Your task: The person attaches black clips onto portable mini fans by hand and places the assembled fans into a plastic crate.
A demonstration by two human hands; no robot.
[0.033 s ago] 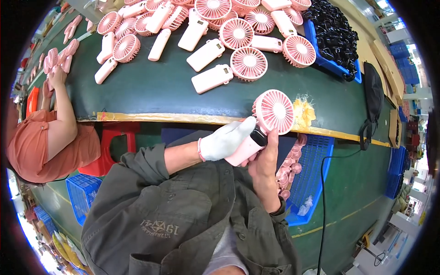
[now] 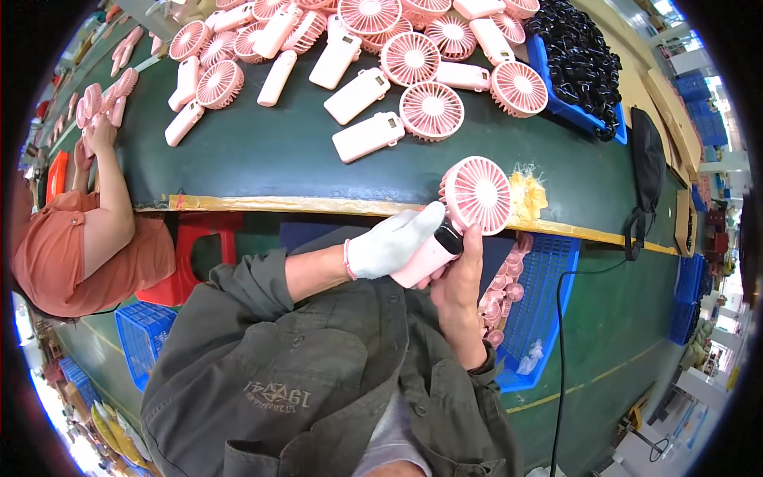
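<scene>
I hold one pink hand-held fan just in front of the table's edge. Its round grille head [image 2: 477, 193] faces up and its pink handle [image 2: 421, 261] points toward me. My left hand [image 2: 389, 242], in a white glove, wraps the handle from the left. My bare right hand [image 2: 459, 278] grips the same handle from below, thumb near the dark collar under the head.
Several more pink fans [image 2: 433, 107] lie across the dark green table [image 2: 262, 159]. A blue tray of black parts [image 2: 576, 56] stands at the back right. A blue crate with pink parts [image 2: 548, 302] sits under the edge. A yellow rag [image 2: 526, 195] lies nearby. A person in orange [image 2: 71, 254] works at the left.
</scene>
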